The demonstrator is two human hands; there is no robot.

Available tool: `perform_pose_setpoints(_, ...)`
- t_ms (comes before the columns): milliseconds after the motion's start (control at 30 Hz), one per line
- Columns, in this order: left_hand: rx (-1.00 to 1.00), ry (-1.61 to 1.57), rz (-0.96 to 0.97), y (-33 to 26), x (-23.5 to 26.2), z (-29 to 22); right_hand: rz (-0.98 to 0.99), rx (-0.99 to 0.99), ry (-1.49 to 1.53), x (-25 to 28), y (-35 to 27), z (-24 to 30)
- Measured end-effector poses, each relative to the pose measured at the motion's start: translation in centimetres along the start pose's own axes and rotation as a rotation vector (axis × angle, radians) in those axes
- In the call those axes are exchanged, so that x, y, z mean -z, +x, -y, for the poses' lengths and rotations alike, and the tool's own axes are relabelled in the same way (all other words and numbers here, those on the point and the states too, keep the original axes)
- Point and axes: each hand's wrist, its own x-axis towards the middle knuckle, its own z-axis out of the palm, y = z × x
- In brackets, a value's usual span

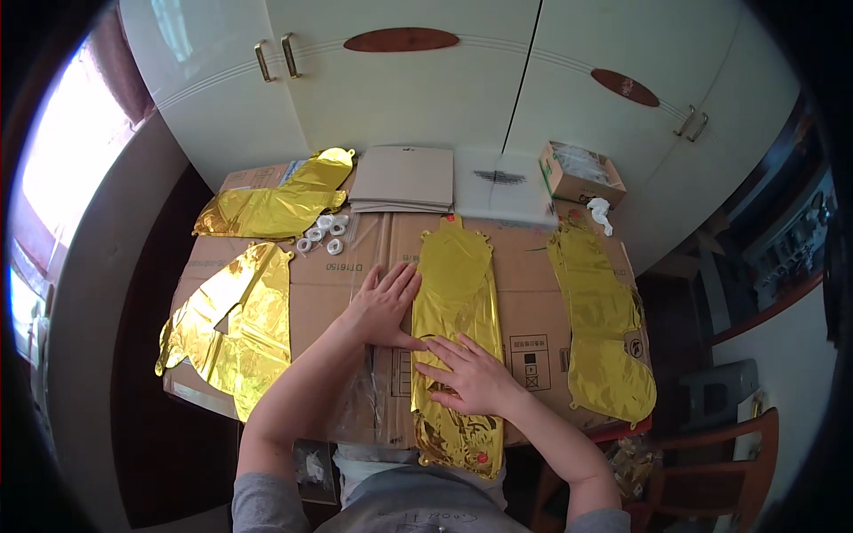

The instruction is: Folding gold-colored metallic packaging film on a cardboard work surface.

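A flat, deflated gold foil balloon (455, 284), long and narrow with small tabs along its edge, lies lengthwise in front of me. Its near end hangs over the table's front edge. My left hand (386, 308) rests flat at its left edge, fingers stretched toward the far side and thumb on the foil. Lower down, my right hand (471, 377) lies spread across the balloon, its fingers pointing left. Neither hand grips anything. Beside them are more flat gold foil balloons: an angular one (262, 311) at left, a curved one (600, 311) at right, and another (302, 200) at far left.
Cardboard (338, 293) covers the table. Several small white rolls (334, 246) lie at the back left. Behind are stacked grey-brown boards (404, 173), a translucent sheet (506, 195), an open box (582, 188) and crumpled tissue (599, 213). A wooden chair (764, 453) stands at right.
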Motion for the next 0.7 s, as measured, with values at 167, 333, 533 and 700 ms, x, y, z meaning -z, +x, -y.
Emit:
perform_pose_setpoints(167,0.066,-0.028,-0.062,0.5,-0.1,1.1,0.012,0.002,-0.028,-0.1,0.0,-0.1)
perform_pose_setpoints(333,-0.097,0.014,-0.08,-0.4,0.5,0.3,0.056,0.0,-0.045,0.1,0.1,0.0)
perform_pose_setpoints(533,-0.215,-0.112,-0.033,-1.6,-0.6,-1.0,0.049,0.031,-0.052,0.1,0.1,0.1)
perform_pose_setpoints(700,-0.172,-0.093,-0.044,-1.3,-0.4,-1.0,0.028,0.12,-0.117,-0.4,-0.1,0.2)
